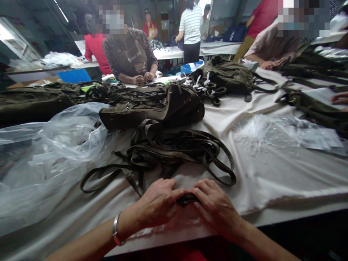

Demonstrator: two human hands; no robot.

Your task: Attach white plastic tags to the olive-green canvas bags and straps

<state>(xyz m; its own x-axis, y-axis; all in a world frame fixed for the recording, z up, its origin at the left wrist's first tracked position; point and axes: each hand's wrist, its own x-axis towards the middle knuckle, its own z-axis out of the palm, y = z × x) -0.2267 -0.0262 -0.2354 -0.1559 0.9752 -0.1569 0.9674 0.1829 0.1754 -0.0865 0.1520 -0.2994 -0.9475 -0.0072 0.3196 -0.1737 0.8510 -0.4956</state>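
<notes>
Near the front edge of the table, my left hand [157,201] and my right hand [216,203] meet over a short piece of dark strap [187,198]. Fingers of both hands are closed on it, and most of it is hidden beneath them. A shiny dark part shows in the gap between the hands. Just beyond lies a tangled heap of dark olive straps [168,146], with loops spreading left and right. Behind the heap rests a dark olive bag [146,110] on its side, with metal studs and a buckle.
Clear plastic bags [65,145] cover the left side. White plastic fasteners [255,132] and flat clear packets [318,134] lie at the right on the pale cloth [272,174]. Another bag [225,74] and rolled straps [213,90] sit farther back. Co-workers stand across the table.
</notes>
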